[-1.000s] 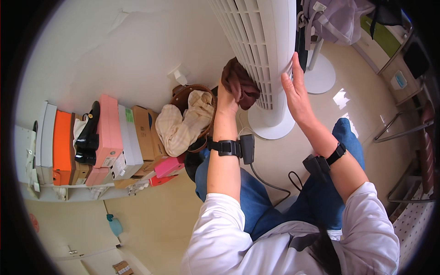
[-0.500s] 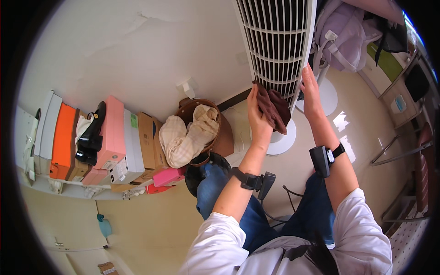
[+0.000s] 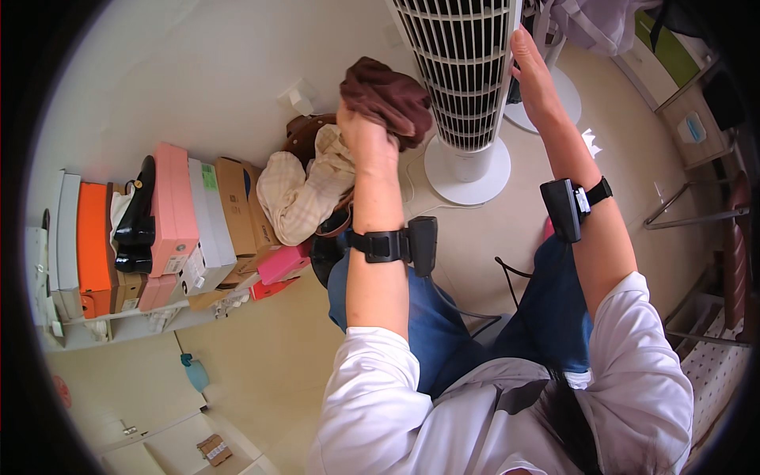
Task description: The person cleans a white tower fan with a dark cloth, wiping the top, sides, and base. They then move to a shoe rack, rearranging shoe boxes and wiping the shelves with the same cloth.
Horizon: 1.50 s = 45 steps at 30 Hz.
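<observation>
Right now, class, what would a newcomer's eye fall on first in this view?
First, the white tower fan standing at top centre, with the right hand at its right edge. Next, the dark brown cloth held in the left hand, left of the fan. Then the bright orange shoebox toward the picture's left edge.

Pale wall (image 3: pixel 198 87) seen at left; white shelf (image 3: pixel 134 326) set along it, lined with boxes (image 3: pixel 174 210). Glossy beige floor (image 3: pixel 625 170) lit by a small bright patch (image 3: pixel 591 143). Green-panelled cabinet (image 3: pixel 673 59) and metal-framed chair (image 3: pixel 737 261) noted at right.
</observation>
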{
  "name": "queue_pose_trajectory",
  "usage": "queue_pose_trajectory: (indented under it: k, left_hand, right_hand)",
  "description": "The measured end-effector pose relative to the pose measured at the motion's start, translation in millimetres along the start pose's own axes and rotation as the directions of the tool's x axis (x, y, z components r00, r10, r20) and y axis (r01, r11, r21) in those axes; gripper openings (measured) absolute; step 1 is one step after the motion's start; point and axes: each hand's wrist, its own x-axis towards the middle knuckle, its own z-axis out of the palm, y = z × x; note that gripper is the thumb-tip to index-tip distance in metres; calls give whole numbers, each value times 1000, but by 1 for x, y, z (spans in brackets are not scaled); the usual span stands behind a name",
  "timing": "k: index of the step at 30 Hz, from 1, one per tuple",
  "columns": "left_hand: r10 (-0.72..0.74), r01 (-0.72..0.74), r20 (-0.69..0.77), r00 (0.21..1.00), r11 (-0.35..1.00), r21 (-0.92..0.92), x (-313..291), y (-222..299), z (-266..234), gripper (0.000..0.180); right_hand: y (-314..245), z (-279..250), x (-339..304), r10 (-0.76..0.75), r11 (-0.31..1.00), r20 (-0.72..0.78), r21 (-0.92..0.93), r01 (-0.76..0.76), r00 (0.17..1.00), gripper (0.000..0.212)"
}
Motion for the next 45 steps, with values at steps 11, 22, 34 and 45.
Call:
queue_pose_trajectory:
  k: [11, 22, 34, 45]
  left_hand:
    - [-117, 105, 69, 991, 981, 162, -17, -43, 20, 25]
    - [240, -259, 119, 963, 948, 186, 3, 4, 81, 23]
    - [-72, 78, -36, 997, 974, 211, -11, -103, 11, 29]
    - [-375, 391, -387, 842, 920, -41, -30, -176, -40, 34]
  right_hand:
    - [-12, -15, -18, -46, 999, 54, -12, 47, 997, 65]
    - [-30, -19, -16, -9, 998, 38, 60, 6, 999, 63]
    - [41, -14, -27, -134, 981, -81, -152, 121, 988, 71]
    - [81, 16, -113, 764, 641, -29, -92, -762, 645, 66]
